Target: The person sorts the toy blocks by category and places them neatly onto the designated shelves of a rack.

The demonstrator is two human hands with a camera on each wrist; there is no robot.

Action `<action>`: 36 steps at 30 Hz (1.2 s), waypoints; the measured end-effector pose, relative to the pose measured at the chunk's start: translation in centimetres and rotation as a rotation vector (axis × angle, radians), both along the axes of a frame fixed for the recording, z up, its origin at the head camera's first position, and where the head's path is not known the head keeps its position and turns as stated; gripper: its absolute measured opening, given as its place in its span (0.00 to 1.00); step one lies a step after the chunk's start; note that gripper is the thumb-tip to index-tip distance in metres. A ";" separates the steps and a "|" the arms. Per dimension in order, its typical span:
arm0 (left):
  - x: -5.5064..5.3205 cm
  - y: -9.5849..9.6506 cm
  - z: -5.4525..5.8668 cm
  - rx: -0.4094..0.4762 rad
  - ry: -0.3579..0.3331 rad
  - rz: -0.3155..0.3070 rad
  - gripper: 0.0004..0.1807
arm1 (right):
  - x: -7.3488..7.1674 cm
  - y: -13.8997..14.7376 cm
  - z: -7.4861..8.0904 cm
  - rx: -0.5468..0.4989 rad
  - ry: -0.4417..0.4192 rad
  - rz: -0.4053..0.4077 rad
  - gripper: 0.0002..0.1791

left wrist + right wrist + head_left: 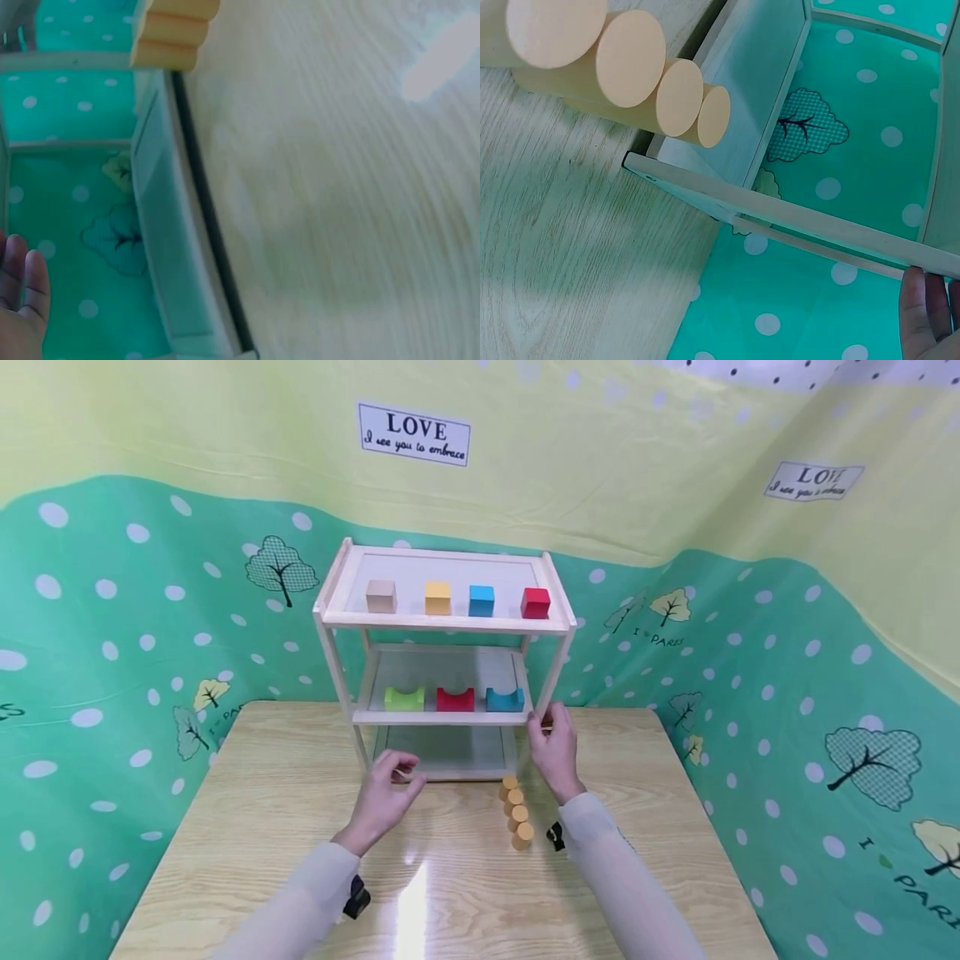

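Observation:
A small white wooden three-tier shelf stands at the back of the table. My right hand is at its right front post near the middle tier and grips the post; in the right wrist view the fingers touch the post's edge. My left hand hovers before the lowest tier at the left, fingers loosely bent, holding nothing. In the left wrist view its fingers appear apart from the frame. Several yellow cylinders stand in a row before the shelf's right front corner.
On the top tier sit a beige cube, a yellow cube, a blue cube and a red cube. The middle tier carries green, red and blue arch blocks. A patterned green curtain surrounds the wooden table.

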State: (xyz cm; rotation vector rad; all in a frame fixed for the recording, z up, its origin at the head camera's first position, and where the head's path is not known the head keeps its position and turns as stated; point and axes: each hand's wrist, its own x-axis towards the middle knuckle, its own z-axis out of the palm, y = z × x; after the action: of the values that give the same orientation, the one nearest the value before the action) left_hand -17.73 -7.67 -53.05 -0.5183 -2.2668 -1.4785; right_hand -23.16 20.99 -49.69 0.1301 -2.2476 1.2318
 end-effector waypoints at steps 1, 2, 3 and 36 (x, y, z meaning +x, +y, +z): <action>-0.1 -0.3 0.2 -0.006 0.016 0.010 0.13 | 0.0 0.0 0.0 -0.001 0.001 0.000 0.05; -0.2 -0.6 0.4 -0.011 0.027 0.020 0.13 | 0.0 0.0 0.0 -0.002 0.001 0.001 0.05; -0.2 -0.9 0.7 -0.018 0.038 0.030 0.13 | 0.0 0.0 0.0 -0.005 0.000 0.002 0.05; -4.1 -6.1 5.4 0.129 0.061 0.418 0.08 | 0.1 0.0 0.2 -0.011 -0.025 0.011 0.05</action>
State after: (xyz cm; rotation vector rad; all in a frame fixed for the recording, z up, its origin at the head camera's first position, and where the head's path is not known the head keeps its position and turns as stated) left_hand -21.81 -13.78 -47.65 -0.0425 -2.0540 -1.3586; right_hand -23.09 20.94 -49.53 0.1237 -2.2641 1.2577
